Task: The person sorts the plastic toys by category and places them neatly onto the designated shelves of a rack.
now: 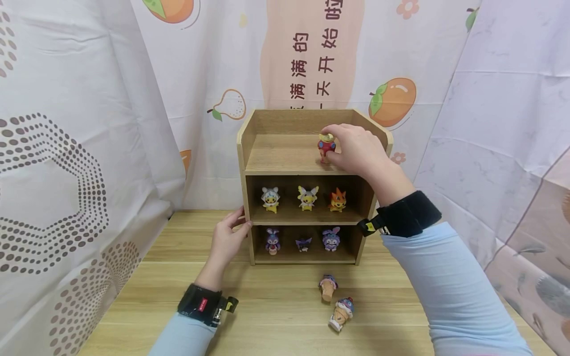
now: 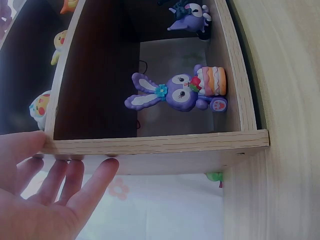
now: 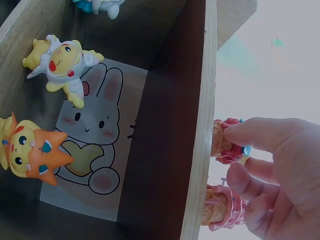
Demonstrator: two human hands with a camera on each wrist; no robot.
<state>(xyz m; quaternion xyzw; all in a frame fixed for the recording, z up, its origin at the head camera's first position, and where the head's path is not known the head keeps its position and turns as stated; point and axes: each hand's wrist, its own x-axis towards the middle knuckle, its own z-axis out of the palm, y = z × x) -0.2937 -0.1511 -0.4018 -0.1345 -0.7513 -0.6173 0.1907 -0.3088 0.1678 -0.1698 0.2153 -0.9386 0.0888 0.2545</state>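
On the right part of the top shelf, my right hand (image 1: 358, 148) pinches a red figurine (image 1: 326, 143) with a waffle-cone base. Close by that hand in the right wrist view, a pink cone-based figurine (image 3: 220, 207) stands on the same shelf; the hand hides it from the head view. My left hand (image 1: 228, 238) rests against the left side of the small wooden shelf unit (image 1: 307, 223), its thumb at the front edge and its other fingers extended along the outer side panel.
The middle shelf holds two yellow-and-white figurines (image 1: 307, 198) and an orange one (image 1: 337, 200). Below are a purple rabbit figurine (image 1: 272, 241) and two more purple figurines (image 1: 331, 239). Two cone figurines (image 1: 341, 314) lie on the wooden table (image 1: 276, 311) in front. Printed curtains (image 1: 213, 59) hang behind.
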